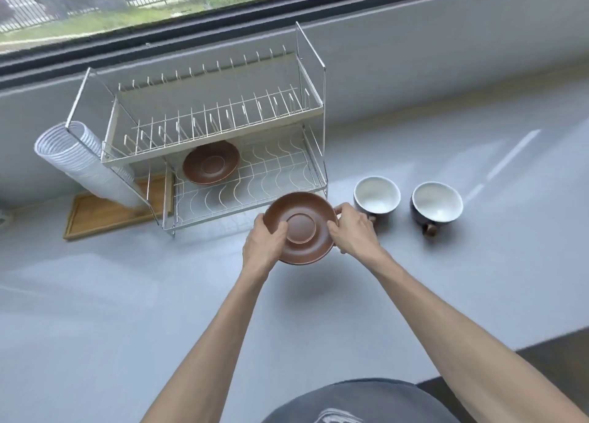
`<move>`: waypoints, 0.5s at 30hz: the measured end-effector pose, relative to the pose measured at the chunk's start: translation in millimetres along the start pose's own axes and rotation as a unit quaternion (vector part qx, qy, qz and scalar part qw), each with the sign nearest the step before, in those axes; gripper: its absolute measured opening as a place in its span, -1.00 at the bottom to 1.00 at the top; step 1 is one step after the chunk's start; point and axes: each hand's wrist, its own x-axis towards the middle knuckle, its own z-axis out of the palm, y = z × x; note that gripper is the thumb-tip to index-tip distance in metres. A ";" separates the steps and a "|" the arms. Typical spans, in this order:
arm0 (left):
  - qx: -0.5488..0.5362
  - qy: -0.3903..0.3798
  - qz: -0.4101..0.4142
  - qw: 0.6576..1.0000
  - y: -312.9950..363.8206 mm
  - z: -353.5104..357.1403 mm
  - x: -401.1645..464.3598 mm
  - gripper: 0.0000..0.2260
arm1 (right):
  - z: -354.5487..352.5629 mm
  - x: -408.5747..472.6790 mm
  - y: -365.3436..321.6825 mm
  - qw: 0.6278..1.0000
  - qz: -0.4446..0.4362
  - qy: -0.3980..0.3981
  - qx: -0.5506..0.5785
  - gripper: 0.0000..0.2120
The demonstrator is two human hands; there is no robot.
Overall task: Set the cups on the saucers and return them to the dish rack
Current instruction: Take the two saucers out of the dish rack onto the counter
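I hold a brown saucer (299,226) above the grey counter, just in front of the dish rack (248,180). My left hand (264,242) grips its left rim and my right hand (352,231) grips its right rim. A second brown saucer (211,162) lies on the rack's lower wire shelf, under the upper tier. Two dark cups with white insides stand on the counter to the right of the rack: the nearer cup (376,198) is right beside my right hand, the other cup (436,206) stands farther right with its brown handle facing me.
A white ribbed utensil holder (76,161) hangs on the rack's left end over a wooden tray (105,212). The rack's upper tier (207,117) has upright plate prongs. A window sill and wall run behind. The counter's edge (541,340) falls away at lower right.
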 end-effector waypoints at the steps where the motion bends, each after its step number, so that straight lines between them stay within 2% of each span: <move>1: 0.005 -0.005 -0.001 1.000 -1.2 3.3 -3.9 -0.46 | 0.1 -5.5 5.2 1.000 0.007 0.001 0.005 -0.71; 4: 0.012 -0.023 0.002 1.000 -3.7 14.4 -15.2 -0.43 | -1.2 -19.0 19.5 0.999 0.027 0.003 0.025 -0.71; 12: 0.048 -0.077 0.012 0.996 -2.8 55.5 -31.8 -0.61 | -7.1 -46.9 69.2 0.992 0.118 0.009 0.047 -0.66; 15: 0.063 -0.102 0.019 0.993 2.3 75.2 -37.8 -0.62 | -12.5 -55.3 92.1 0.986 0.154 0.019 0.057 -0.69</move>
